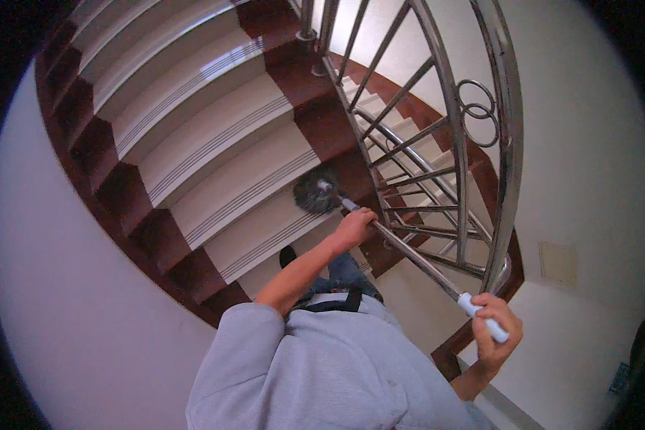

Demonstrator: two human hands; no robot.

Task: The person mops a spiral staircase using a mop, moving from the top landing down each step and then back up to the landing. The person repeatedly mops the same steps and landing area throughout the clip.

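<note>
A mop with a steel pole (416, 258) slants across the front of my body. Its round dark fringed mop head (309, 196) rests at the right end of a pale stone stair tread (269, 231), beside the dark red-brown border. Low on the pole, just above the head, my left hand (355, 228) is wrapped around the metal. My right hand (497, 328) grips the white plastic handle (470, 305) at the pole's upper end, off to my right.
Close on the right runs a stainless steel balustrade (459, 161) with bars and ring ornaments. Beyond it another flight of stairs (403, 131) shows through. A plain wall (86, 301) borders the steps at left. My dark shoe (287, 256) stands on a lower tread.
</note>
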